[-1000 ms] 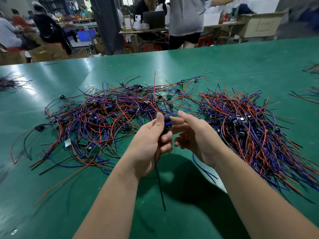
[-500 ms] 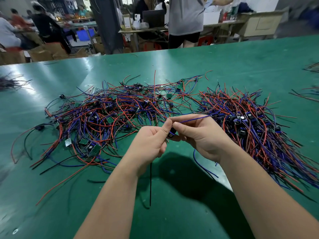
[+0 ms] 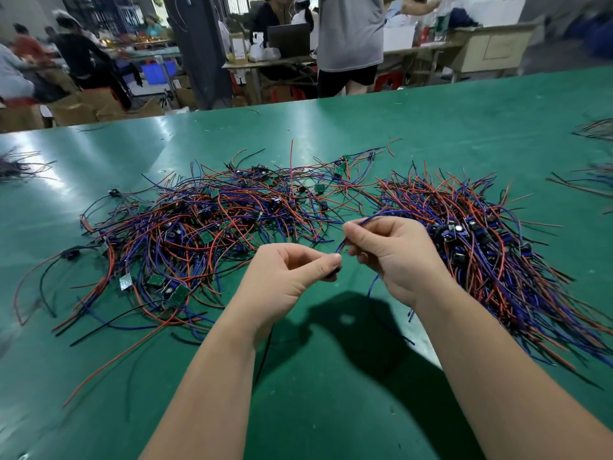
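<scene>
Just on the near side of the wire pile [image 3: 205, 224] on the green counter [image 3: 331, 134], the left hand [image 3: 288, 280] has its grip closed, pinching a small black part [image 3: 334, 273]. The right hand [image 3: 394, 257], equally near the pile, pinches a blue wire [image 3: 368, 220].

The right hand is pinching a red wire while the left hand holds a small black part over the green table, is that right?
Not quite. The head view shows the right hand pinching a blue wire, not a red one. The left hand does hold a small black part over the green table.
</scene>
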Action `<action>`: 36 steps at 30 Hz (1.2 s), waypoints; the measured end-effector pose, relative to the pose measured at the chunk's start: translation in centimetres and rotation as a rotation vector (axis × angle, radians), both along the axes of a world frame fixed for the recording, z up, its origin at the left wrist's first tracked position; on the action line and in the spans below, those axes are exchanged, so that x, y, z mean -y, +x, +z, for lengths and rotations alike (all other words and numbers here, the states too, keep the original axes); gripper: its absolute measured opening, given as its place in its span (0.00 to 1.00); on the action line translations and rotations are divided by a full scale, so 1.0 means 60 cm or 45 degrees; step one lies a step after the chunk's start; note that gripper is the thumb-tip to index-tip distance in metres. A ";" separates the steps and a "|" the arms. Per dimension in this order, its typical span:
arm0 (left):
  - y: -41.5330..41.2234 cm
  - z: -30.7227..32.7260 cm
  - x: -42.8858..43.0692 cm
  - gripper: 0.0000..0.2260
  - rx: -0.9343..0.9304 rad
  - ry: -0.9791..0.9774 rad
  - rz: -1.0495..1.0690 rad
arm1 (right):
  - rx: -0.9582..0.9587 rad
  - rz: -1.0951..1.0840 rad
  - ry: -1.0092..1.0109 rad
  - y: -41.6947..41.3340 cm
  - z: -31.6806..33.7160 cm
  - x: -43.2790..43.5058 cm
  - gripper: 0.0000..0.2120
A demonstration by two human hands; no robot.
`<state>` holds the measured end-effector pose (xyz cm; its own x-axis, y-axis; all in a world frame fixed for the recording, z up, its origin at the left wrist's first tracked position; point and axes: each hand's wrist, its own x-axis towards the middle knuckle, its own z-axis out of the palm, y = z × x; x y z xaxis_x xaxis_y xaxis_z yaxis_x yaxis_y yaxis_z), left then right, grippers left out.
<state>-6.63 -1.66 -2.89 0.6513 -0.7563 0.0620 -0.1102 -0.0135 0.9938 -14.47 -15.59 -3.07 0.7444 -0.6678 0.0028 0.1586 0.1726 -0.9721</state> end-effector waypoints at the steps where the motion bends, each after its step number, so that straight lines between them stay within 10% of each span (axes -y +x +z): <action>1: 0.001 0.001 -0.001 0.06 -0.013 0.030 -0.040 | 0.016 -0.058 0.029 -0.002 0.003 0.005 0.07; 16: 0.002 -0.003 -0.025 0.07 -0.038 0.275 -0.689 | 0.280 -0.558 0.062 -0.010 0.011 0.021 0.08; 21: 0.007 0.007 -0.016 0.07 -0.259 -0.273 -0.335 | 0.085 -0.399 0.361 -0.007 0.019 0.029 0.15; 25: 0.030 0.015 -0.013 0.05 -0.757 -0.757 0.137 | -0.186 -0.173 0.180 -0.006 0.009 0.016 0.07; 29: 0.052 0.012 -0.010 0.12 -0.752 -0.908 0.529 | -0.163 -0.322 -0.056 0.000 -0.001 0.002 0.09; 33: 0.052 0.003 -0.006 0.23 -0.630 -0.881 0.491 | -0.064 -0.518 -0.331 -0.002 -0.002 0.002 0.07; 36: 0.033 0.003 0.002 0.25 -0.654 -0.858 0.238 | -0.100 0.016 -0.054 -0.002 0.005 -0.017 0.14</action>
<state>-4.62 -1.80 -2.72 0.8314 -0.5420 0.1228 0.2995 0.6231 0.7225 -14.60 -14.59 -2.78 0.7518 -0.6588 -0.0281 0.0793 0.1325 -0.9880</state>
